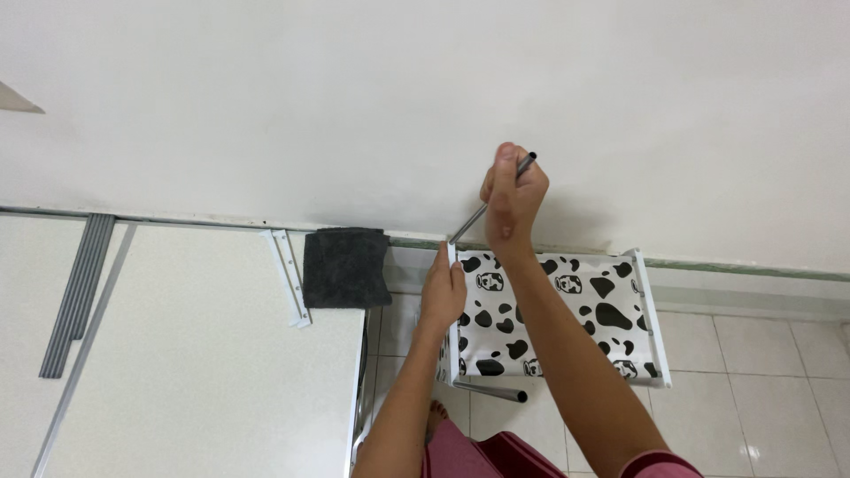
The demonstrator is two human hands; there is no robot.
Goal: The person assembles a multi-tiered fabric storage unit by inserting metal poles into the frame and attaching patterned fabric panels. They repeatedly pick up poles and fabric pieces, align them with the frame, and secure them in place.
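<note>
A: Thin grey metal rod (492, 202) gripped in the right hand (513, 196), fingers curled tight round its upper part — slanted down toward the top left corner of the cow-print fabric shelf (567, 314).

B: And the left hand (442, 292)?

A: Pressed flat against the white frame bar (452, 305) on the shelf's left edge, fingers extended along it rather than wrapped — probably to steady the corner while the rod's lower tip meets it.

B: Anything under the shelf?

A: A second metal tube (491, 390) lying along its near edge, over the tiled floor (761, 354).

B: Left of the shelf?

A: White table (204, 354), close beside it. On the table, nearest the shelf, a dark grey cloth (345, 265); then a white bracket strip (290, 276); far from the shelf, a bundle of grey rods (78, 292) laid parallel. White wall (354, 97) behind the shelf.
</note>
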